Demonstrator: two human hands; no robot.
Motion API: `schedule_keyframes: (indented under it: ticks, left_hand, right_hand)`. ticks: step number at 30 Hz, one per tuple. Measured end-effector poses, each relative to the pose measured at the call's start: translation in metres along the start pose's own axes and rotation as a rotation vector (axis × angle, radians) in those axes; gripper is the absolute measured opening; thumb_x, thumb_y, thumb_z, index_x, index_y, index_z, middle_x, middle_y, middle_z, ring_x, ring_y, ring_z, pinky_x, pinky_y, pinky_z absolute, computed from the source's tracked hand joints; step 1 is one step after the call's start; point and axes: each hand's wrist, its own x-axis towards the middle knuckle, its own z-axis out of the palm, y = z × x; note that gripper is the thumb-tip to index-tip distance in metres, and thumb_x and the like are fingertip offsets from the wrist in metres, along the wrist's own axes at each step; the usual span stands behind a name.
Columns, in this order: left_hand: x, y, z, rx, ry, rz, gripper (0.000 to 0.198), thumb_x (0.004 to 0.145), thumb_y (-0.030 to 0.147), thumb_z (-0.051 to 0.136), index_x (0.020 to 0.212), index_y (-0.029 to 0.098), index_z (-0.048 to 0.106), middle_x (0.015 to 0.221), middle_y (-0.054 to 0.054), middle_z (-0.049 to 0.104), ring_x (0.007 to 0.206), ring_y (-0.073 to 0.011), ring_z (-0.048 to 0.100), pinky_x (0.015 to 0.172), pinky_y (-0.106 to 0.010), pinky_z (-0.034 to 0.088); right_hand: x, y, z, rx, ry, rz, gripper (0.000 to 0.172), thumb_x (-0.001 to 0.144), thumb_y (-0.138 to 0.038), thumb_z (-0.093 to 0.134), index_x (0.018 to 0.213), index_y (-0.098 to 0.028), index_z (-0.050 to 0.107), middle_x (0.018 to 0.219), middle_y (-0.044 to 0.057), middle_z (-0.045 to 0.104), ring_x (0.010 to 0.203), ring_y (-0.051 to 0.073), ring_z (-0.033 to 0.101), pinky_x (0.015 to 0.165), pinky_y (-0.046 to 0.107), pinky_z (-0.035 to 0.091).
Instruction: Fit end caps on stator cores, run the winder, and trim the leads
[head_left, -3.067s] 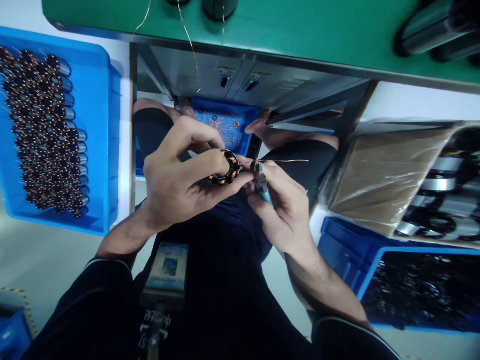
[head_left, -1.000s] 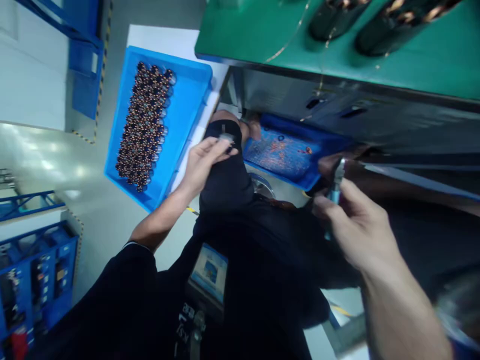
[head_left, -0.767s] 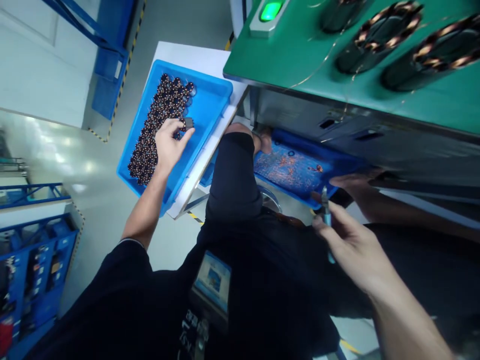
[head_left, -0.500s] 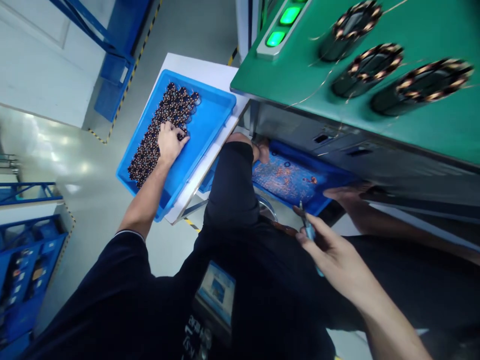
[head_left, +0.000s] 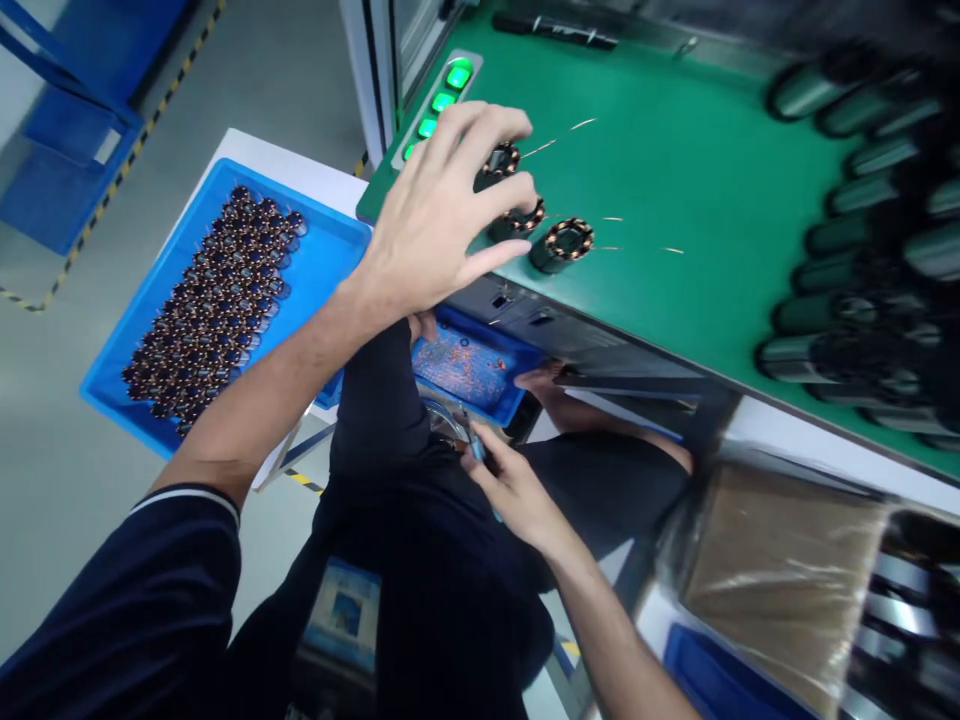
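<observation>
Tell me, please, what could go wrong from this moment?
The left hand might tip a coil standing near the edge of the green table. It could also snag a thin wire there. The pliers, pointing out of the right hand, could poke the left leg.

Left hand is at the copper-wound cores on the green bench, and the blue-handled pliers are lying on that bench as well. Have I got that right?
Not quite: the blue-handled pliers are not lying on the green bench. The head view shows them held in the right hand. The left hand is at the copper-wound cores, as you say.
</observation>
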Motion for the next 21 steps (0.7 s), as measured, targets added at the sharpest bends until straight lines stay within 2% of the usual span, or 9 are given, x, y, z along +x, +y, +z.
schedule_keyframes:
  ticks: [3,5,6,7,9,11,13,17,21]
  left_hand:
    - [0.013,0.002,0.01,-0.107,0.042,-0.039,0.041,0.075,0.043,0.122,0.091,0.039,0.086,0.168,-0.004,0.082,0.179,-0.0522,0.054,0.158,-0.078,0.034]
    - [0.005,0.01,0.012,-0.191,0.119,-0.08,0.051,0.063,0.039,0.127,0.082,0.037,0.079,0.153,-0.006,0.087,0.173,-0.0536,0.06,0.153,-0.079,0.045]
    - [-0.004,0.019,0.012,-0.22,0.156,-0.108,0.052,0.065,0.04,0.126,0.083,0.035,0.078,0.145,-0.008,0.088,0.169,-0.0525,0.065,0.147,-0.078,0.053]
    - [-0.017,0.032,0.013,-0.23,0.174,-0.134,0.049,0.073,0.043,0.123,0.086,0.033,0.078,0.14,-0.009,0.089,0.163,-0.05,0.07,0.14,-0.074,0.062]
    - [-0.047,0.065,0.016,-0.186,0.129,-0.116,0.038,0.095,0.047,0.111,0.091,0.029,0.077,0.13,-0.009,0.089,0.136,-0.0393,0.084,0.118,-0.058,0.075]
    - [-0.077,0.098,0.019,-0.136,0.079,-0.004,0.024,0.107,0.036,0.099,0.096,0.028,0.079,0.127,-0.007,0.09,0.114,-0.029,0.088,0.099,-0.045,0.077]
    - [-0.099,0.12,0.024,-0.132,0.057,0.051,0.019,0.109,0.03,0.097,0.1,0.029,0.08,0.126,-0.006,0.089,0.105,-0.0258,0.087,0.089,-0.042,0.075]
    - [-0.122,0.131,0.04,-0.168,0.076,0.009,0.027,0.105,0.045,0.107,0.105,0.035,0.083,0.127,-0.005,0.087,0.104,-0.0285,0.085,0.096,-0.051,0.078]
    - [-0.126,0.128,0.053,-0.182,0.11,0.044,0.03,0.102,0.051,0.11,0.103,0.037,0.082,0.123,-0.003,0.086,0.101,-0.027,0.085,0.095,-0.052,0.078]
  right_hand:
    - [-0.01,-0.004,0.001,0.004,0.01,0.022,0.074,0.118,-0.068,0.076,0.172,-0.019,0.084,0.119,0.009,0.093,0.105,0.028,0.09,0.106,0.044,0.077]
    - [-0.02,-0.005,-0.001,0.023,0.057,0.047,0.073,0.12,-0.066,0.073,0.176,-0.019,0.082,0.127,0.011,0.094,0.113,0.03,0.092,0.113,0.047,0.076]
    - [-0.025,-0.006,-0.003,0.036,0.093,0.065,0.073,0.122,-0.066,0.071,0.179,-0.021,0.08,0.139,0.013,0.094,0.127,0.033,0.092,0.123,0.051,0.074]
    - [-0.031,-0.008,-0.005,0.048,0.141,0.081,0.072,0.124,-0.065,0.069,0.183,-0.024,0.078,0.15,0.014,0.093,0.141,0.035,0.09,0.133,0.056,0.069]
    - [-0.043,-0.018,-0.012,0.051,0.255,0.058,0.07,0.127,-0.063,0.068,0.187,-0.028,0.074,0.164,0.014,0.088,0.16,0.037,0.082,0.146,0.061,0.059]
    - [-0.053,-0.035,-0.021,0.008,0.366,-0.056,0.065,0.127,-0.055,0.072,0.187,-0.03,0.075,0.161,0.013,0.09,0.156,0.036,0.084,0.146,0.061,0.061]
    - [-0.059,-0.055,-0.031,-0.062,0.436,-0.192,0.063,0.125,-0.047,0.076,0.186,-0.031,0.075,0.15,0.012,0.092,0.138,0.033,0.09,0.135,0.055,0.07]
    - [-0.058,-0.085,-0.042,-0.117,0.43,-0.27,0.062,0.127,-0.044,0.073,0.189,-0.034,0.073,0.134,0.009,0.092,0.111,0.028,0.089,0.109,0.045,0.077]
    - [-0.053,-0.088,-0.039,-0.123,0.386,-0.262,0.062,0.129,-0.049,0.067,0.188,-0.031,0.073,0.143,0.011,0.092,0.121,0.032,0.088,0.112,0.049,0.076]
